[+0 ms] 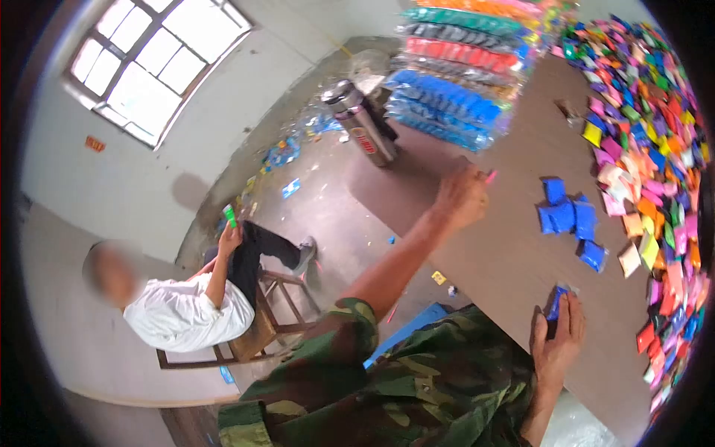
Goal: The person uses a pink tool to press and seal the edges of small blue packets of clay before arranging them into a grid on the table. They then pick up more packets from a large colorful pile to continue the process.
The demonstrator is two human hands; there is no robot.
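Right hand (557, 339) lies flat on the table (506, 268), fingers pinning a blue packet (557, 302). Left hand (462, 197) farther off pinches a pink bit (491, 176), blue packets pile (570, 220) lying between the two.

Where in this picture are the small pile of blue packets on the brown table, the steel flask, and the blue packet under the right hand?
Small pile of blue packets (570, 220), head view, middle packet.
Steel flask (363, 125), head view, body.
Blue packet under right hand (556, 302), head view, visible top.
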